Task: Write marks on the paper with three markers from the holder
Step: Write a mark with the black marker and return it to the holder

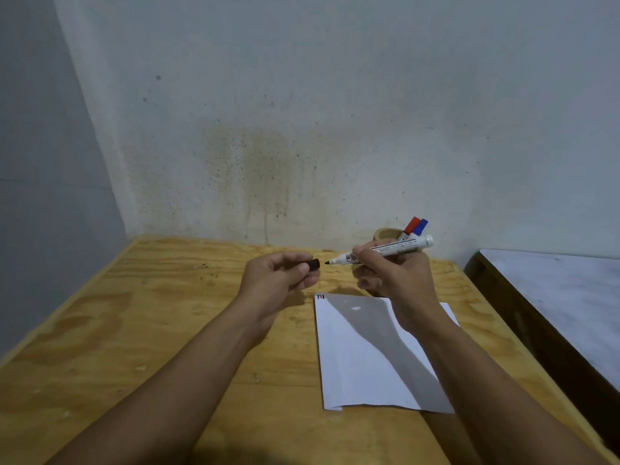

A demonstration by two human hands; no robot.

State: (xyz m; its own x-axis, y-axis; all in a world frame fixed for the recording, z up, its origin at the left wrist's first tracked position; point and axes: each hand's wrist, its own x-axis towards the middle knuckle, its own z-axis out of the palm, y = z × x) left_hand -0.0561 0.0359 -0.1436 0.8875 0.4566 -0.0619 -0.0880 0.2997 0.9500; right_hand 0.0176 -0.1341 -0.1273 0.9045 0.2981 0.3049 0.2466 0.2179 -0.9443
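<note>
My right hand (396,273) grips a white marker (389,250) with a black tip, held level above the table with the tip pointing left. My left hand (278,276) pinches its black cap (313,264), a small gap away from the tip. Behind my right hand stands a wooden holder (385,233), mostly hidden, with a red-capped marker (411,225) and a blue-capped marker (420,227) leaning out of it. A white sheet of paper (362,367) lies on the table below my hands. Small red, blue and dark marks (321,297) sit at its top left corner.
The wooden table (151,330) stands against a stained wall and fills most of the lower view. To the right, past the table's edge, is a dark-framed surface with a pale top (570,297).
</note>
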